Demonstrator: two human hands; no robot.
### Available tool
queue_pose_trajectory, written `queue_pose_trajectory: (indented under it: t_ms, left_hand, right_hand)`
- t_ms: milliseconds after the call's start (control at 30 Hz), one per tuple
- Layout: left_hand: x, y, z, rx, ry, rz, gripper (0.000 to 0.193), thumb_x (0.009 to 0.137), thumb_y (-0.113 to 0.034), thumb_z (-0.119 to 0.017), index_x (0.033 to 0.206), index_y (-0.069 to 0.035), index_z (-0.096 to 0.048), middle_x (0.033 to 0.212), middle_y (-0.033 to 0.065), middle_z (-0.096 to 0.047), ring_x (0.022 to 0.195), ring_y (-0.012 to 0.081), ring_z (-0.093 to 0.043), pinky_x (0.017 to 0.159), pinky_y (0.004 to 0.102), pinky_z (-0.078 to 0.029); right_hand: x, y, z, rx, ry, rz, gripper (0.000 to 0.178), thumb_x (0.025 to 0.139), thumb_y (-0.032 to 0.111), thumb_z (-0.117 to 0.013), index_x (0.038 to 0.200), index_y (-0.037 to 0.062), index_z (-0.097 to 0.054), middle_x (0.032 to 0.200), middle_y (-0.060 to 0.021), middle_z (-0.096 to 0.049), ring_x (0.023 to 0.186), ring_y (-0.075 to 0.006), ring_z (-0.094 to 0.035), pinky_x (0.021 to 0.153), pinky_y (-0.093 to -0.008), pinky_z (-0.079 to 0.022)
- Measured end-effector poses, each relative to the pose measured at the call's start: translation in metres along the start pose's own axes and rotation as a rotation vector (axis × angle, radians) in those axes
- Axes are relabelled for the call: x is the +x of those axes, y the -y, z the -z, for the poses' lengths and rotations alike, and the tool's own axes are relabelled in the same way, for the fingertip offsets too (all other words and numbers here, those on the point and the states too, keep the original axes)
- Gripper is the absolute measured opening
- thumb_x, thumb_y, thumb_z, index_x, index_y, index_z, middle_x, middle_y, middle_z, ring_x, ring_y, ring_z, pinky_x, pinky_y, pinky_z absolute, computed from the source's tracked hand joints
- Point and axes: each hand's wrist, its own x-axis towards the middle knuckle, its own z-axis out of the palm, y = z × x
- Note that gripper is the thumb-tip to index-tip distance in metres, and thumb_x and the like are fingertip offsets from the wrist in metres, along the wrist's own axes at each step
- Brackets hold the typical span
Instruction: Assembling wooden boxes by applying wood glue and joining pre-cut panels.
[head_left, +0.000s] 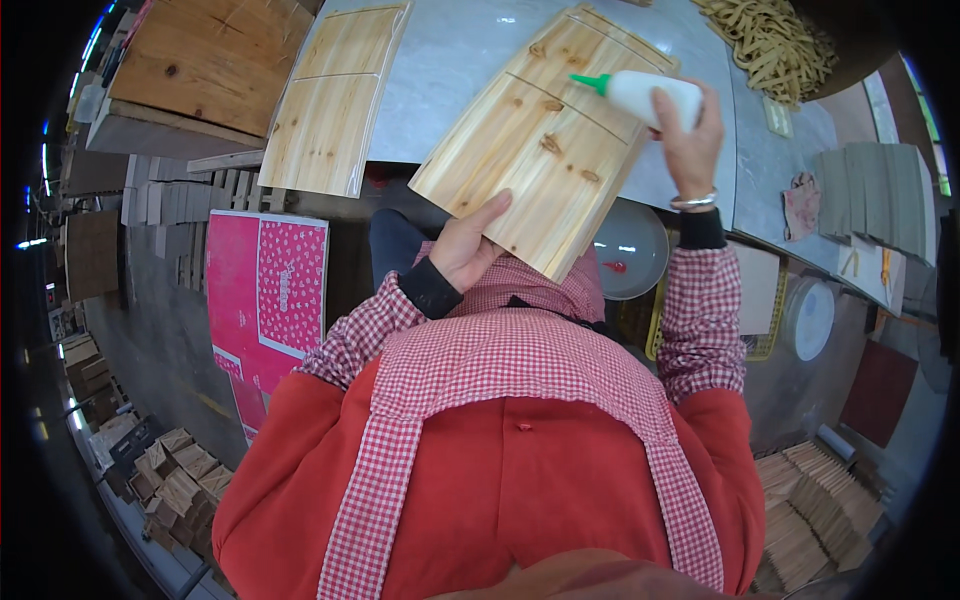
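Observation:
My left hand point(468, 245) grips the near edge of a knotty pale wooden panel point(500, 155), its thumb on top and the other fingers hidden beneath. Grooves cross the panel's far part, and its near end juts past the table edge toward me. In my right hand point(692, 145) is a white squeeze bottle point(645, 97), lying almost level above the panel's right side. Its green nozzle point(588, 82) points left, over the panel near a groove. Whether the tip touches the wood I cannot tell. A similar grooved panel point(322, 120) lies to the left.
A wooden box point(205, 60) stands far left. At the far right sits a heap of thin wooden strips point(775, 45), with stacked grey boards point(875, 195) nearer. A grey basin point(630, 250) is below the table edge, and a pink patterned carton point(265, 300) lies left of me.

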Motion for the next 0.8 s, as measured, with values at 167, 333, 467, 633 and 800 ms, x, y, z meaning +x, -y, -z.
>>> queue_pose_trajectory:
  t_ms: [167, 333, 467, 633, 800]
  left_hand:
    - [0.001, 0.001, -0.001, 0.002, -0.007, 0.002, 0.046, 0.090, -0.012, -0.063, 0.130, -0.001, -0.042, 0.125, 0.0128, -0.054, 0.113, 0.0236, -0.056, 0.095, 0.0382, -0.051]
    - [-0.001, 0.001, -0.001, 0.003, -0.014, -0.012, 0.046, 0.089, -0.012, -0.064, 0.129, -0.001, -0.043, 0.123, 0.0124, -0.055, 0.112, 0.0233, -0.057, 0.094, 0.0385, -0.052]
    - [0.000, 0.001, -0.001, 0.016, -0.023, -0.009, 0.046, 0.090, -0.013, -0.063, 0.129, -0.001, -0.042, 0.124, 0.0131, -0.055, 0.112, 0.0234, -0.057, 0.094, 0.0378, -0.052]
    - [-0.003, 0.000, -0.003, 0.010, -0.016, -0.009, 0.045, 0.090, -0.013, -0.063, 0.129, -0.001, -0.042, 0.124, 0.0135, -0.055, 0.113, 0.0234, -0.057, 0.094, 0.0368, -0.052]
    - [-0.004, -0.003, -0.005, 0.013, -0.038, 0.000, 0.046, 0.090, -0.013, -0.063, 0.129, -0.001, -0.042, 0.125, 0.0143, -0.054, 0.113, 0.0240, -0.057, 0.095, 0.0366, -0.052]
  right_hand:
    - [0.000, -0.005, -0.053, -0.164, 0.074, 0.326, 0.042, 0.076, 0.027, -0.076, 0.103, 0.0027, -0.056, 0.084, -0.0139, -0.065, 0.072, -0.0244, -0.065, 0.065, -0.0342, -0.052]
    - [0.005, -0.002, -0.063, -0.223, 0.147, 0.425, 0.039, 0.078, 0.024, -0.075, 0.106, 0.0032, -0.057, 0.088, -0.0140, -0.065, 0.072, -0.0224, -0.064, 0.067, -0.0329, -0.052]
    - [0.005, 0.003, -0.038, -0.286, 0.189, 0.499, 0.035, 0.080, 0.021, -0.073, 0.106, 0.0034, -0.057, 0.088, -0.0140, -0.065, 0.075, -0.0215, -0.065, 0.067, -0.0318, -0.052]
    - [-0.013, 0.010, 0.019, -0.324, 0.195, 0.442, 0.033, 0.077, 0.018, -0.073, 0.101, 0.0033, -0.057, 0.082, -0.0153, -0.065, 0.074, -0.0264, -0.066, 0.065, -0.0337, -0.052]
    - [-0.036, 0.010, 0.063, -0.404, 0.124, 0.414, 0.033, 0.079, 0.015, -0.072, 0.104, 0.0022, -0.057, 0.087, -0.0124, -0.063, 0.072, -0.0219, -0.063, 0.064, -0.0318, -0.051]
